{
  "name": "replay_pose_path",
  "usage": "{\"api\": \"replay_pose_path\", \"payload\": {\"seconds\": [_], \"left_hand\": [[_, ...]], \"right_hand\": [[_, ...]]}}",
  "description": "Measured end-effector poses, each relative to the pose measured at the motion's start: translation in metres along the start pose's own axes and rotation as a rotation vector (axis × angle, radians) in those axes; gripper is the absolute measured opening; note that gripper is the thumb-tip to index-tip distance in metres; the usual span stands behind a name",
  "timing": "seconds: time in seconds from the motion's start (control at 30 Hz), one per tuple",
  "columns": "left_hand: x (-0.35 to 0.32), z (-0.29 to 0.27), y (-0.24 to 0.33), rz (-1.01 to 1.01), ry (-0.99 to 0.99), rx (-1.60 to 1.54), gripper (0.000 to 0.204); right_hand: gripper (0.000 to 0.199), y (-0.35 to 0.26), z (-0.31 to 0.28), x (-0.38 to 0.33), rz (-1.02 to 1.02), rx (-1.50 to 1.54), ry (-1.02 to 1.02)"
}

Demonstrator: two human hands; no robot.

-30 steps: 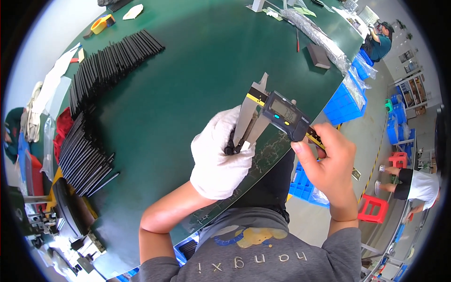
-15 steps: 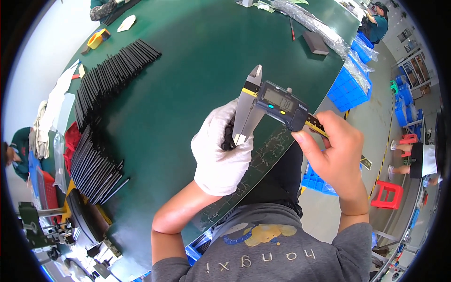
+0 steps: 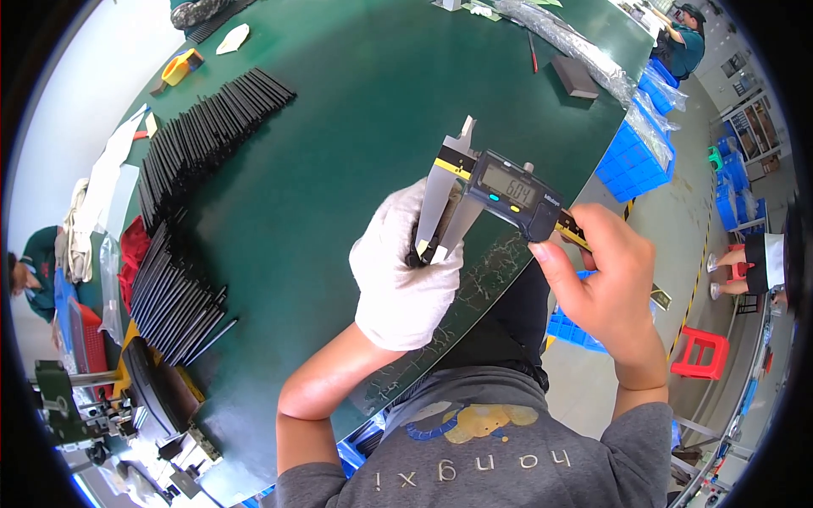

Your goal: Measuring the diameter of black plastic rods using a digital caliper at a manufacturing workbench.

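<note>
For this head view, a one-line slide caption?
Gloved left hand holds a black part in caliper jaws; bare right hand grips the caliper.

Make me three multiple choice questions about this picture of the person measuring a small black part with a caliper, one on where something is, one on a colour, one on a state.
1. Where do the rows of black strips lie?
A. on the left part of the green table
B. in the blue bins
C. on the red stool

2. What colour is the glove on the left hand?
A. blue
B. white
C. yellow

3. How do the jaws of the caliper stand?
A. spread wide with nothing between them
B. close together around a small black part
C. folded flat on the table

Answers: 1 A, the strips lie in long rows along the table's left side. 2 B, the left hand wears a white glove, while the right hand is bare. 3 B, the gloved hand holds the part between the jaws, and the right hand grips the caliper's body.
</note>
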State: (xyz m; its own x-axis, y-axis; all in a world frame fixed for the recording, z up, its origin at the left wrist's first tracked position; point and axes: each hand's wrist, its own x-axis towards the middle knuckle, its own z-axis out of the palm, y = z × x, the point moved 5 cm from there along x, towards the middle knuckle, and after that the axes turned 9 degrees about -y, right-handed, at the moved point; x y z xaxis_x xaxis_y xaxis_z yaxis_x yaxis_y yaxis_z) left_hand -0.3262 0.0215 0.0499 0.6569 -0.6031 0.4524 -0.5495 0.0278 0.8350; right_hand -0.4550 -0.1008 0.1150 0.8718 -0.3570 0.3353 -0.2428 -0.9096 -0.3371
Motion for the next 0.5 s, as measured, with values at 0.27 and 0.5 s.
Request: {"api": "replay_pose_path", "payload": {"seconds": [0.27,0.5], "left_hand": [[0.0018,0.0016,0.0018,-0.030,0.059,-0.016,0.021],[-0.0008,0.0064,0.0003,-0.004,0.051,-0.067,0.019]], "right_hand": [[0.035,0.0017,-0.0008,0.0046,0.022,-0.018,0.015],[0.036,0.0076,0.0011,0.0023,-0.040,-0.019,0.024]]}}
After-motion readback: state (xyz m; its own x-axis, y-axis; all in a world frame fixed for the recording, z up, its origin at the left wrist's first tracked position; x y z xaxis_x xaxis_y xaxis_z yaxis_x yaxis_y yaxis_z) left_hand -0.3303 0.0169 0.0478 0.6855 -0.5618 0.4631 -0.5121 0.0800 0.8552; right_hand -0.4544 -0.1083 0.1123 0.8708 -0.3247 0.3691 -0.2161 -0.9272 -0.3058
